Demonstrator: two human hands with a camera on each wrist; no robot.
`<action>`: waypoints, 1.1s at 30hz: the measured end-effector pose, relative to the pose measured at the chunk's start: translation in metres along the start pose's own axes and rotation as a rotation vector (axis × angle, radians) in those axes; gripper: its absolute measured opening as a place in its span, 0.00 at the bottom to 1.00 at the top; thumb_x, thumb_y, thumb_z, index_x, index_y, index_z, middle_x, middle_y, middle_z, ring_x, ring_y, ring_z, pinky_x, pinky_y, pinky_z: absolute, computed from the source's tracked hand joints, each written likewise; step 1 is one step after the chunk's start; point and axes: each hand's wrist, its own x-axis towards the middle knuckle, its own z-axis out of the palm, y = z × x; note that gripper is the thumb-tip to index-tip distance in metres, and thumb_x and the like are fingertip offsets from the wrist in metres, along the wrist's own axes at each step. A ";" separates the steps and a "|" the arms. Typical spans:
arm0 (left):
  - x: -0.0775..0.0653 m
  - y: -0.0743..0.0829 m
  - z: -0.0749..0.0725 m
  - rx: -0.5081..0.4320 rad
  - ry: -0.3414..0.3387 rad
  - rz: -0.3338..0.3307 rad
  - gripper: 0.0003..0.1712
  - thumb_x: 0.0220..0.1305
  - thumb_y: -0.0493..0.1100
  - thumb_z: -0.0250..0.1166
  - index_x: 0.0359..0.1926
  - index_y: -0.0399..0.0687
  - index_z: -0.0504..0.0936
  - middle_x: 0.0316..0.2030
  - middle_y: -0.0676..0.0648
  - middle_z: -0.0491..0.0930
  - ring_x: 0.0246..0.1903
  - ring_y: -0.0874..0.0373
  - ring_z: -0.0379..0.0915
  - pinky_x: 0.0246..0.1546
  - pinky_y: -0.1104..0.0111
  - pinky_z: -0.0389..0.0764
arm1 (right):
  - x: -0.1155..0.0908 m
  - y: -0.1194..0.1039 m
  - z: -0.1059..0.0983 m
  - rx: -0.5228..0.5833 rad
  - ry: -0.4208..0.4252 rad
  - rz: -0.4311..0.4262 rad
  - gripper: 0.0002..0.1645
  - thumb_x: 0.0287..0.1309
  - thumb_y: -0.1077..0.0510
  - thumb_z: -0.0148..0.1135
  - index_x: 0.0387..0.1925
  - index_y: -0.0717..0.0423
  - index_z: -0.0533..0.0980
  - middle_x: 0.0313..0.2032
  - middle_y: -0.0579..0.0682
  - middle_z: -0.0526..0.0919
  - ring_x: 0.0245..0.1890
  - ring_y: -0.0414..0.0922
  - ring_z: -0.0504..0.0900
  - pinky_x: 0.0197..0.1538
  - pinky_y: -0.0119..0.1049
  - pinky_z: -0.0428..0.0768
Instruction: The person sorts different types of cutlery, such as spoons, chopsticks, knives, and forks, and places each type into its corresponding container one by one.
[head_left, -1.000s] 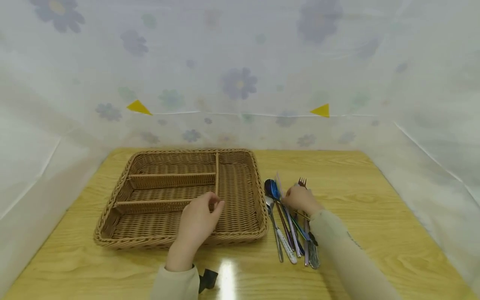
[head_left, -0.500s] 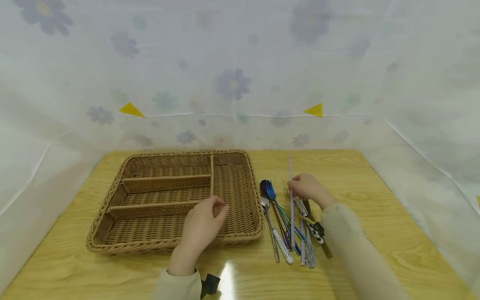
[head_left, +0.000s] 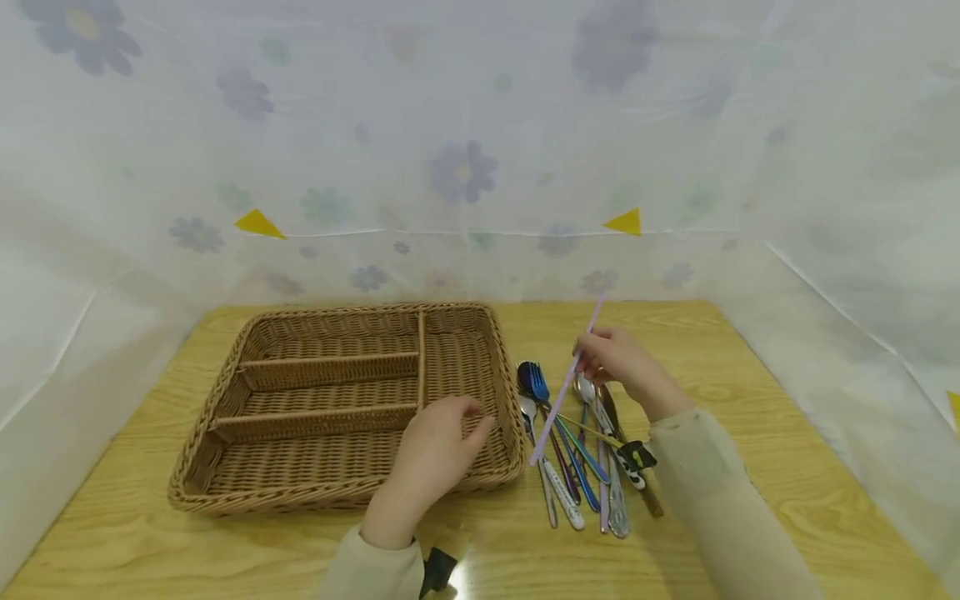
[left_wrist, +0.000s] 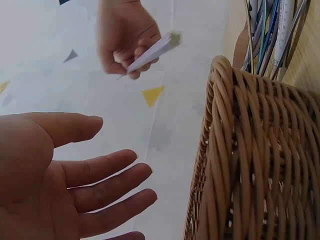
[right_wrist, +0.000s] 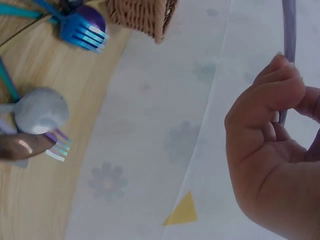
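My right hand (head_left: 622, 362) pinches a lilac chopstick (head_left: 558, 408) above the cutlery pile. The chopstick slants, its thick end down toward the basket and its thin end up and away. In the right wrist view my fingers (right_wrist: 270, 95) curl around it. My left hand (head_left: 442, 442) hovers over the front of the basket's right compartment; in the left wrist view its fingers (left_wrist: 110, 190) are spread and hold nothing. Below the right hand lie a blue fork (head_left: 537, 385), a silver spoon (head_left: 585, 387) and a dark spoon (head_left: 527, 377).
A brown wicker basket (head_left: 330, 493) with several compartments stands left of the cutlery on the wooden table (head_left: 750, 400). A white-handled piece (head_left: 566, 500) and a second lilac stick (head_left: 604, 504) lie in the pile. A flowered curtain (head_left: 480, 100) surrounds the table.
My right hand has drawn the lilac chopstick up out of the pile, and its lower end has swung left toward the basket. My left hand has shifted right, its fingers opening.
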 end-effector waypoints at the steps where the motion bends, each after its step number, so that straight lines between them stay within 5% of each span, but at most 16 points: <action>1: 0.002 0.001 0.001 0.011 -0.004 0.014 0.18 0.65 0.49 0.59 0.49 0.42 0.81 0.46 0.45 0.82 0.45 0.50 0.79 0.44 0.58 0.80 | -0.001 -0.001 0.001 0.033 -0.002 -0.008 0.13 0.62 0.58 0.43 0.35 0.64 0.71 0.20 0.44 0.75 0.18 0.36 0.71 0.24 0.29 0.74; 9: 0.007 0.003 0.009 0.037 -0.018 0.033 0.19 0.63 0.49 0.61 0.50 0.43 0.80 0.43 0.45 0.83 0.33 0.55 0.80 0.30 0.66 0.79 | -0.003 -0.002 0.015 0.257 -0.075 -0.074 0.14 0.66 0.59 0.43 0.34 0.61 0.74 0.23 0.45 0.79 0.20 0.36 0.75 0.25 0.29 0.75; 13: 0.006 0.001 0.009 0.038 0.018 0.062 0.13 0.62 0.44 0.62 0.45 0.44 0.83 0.34 0.48 0.84 0.16 0.65 0.65 0.14 0.75 0.66 | -0.005 -0.004 0.018 0.316 -0.099 -0.091 0.14 0.67 0.59 0.44 0.32 0.56 0.76 0.23 0.43 0.81 0.21 0.35 0.77 0.25 0.28 0.75; 18: 0.009 -0.003 0.001 0.104 0.054 0.113 0.08 0.61 0.41 0.63 0.41 0.46 0.84 0.27 0.50 0.83 0.14 0.67 0.60 0.13 0.77 0.62 | -0.010 -0.006 0.022 0.324 -0.143 -0.114 0.12 0.67 0.59 0.44 0.37 0.58 0.75 0.27 0.42 0.83 0.24 0.35 0.79 0.29 0.29 0.76; 25: 0.016 -0.012 -0.031 0.327 0.065 0.108 0.06 0.59 0.41 0.65 0.37 0.49 0.85 0.27 0.51 0.83 0.20 0.62 0.73 0.18 0.73 0.72 | -0.010 -0.007 0.027 0.210 -0.213 -0.138 0.22 0.68 0.55 0.49 0.53 0.71 0.68 0.32 0.47 0.82 0.29 0.39 0.81 0.33 0.32 0.79; 33: 0.024 -0.042 -0.079 0.419 0.051 0.037 0.07 0.60 0.39 0.64 0.39 0.45 0.85 0.31 0.47 0.83 0.27 0.55 0.78 0.24 0.66 0.78 | -0.011 0.000 0.024 0.021 -0.250 -0.131 0.28 0.67 0.46 0.51 0.54 0.67 0.69 0.35 0.51 0.80 0.33 0.48 0.80 0.34 0.36 0.79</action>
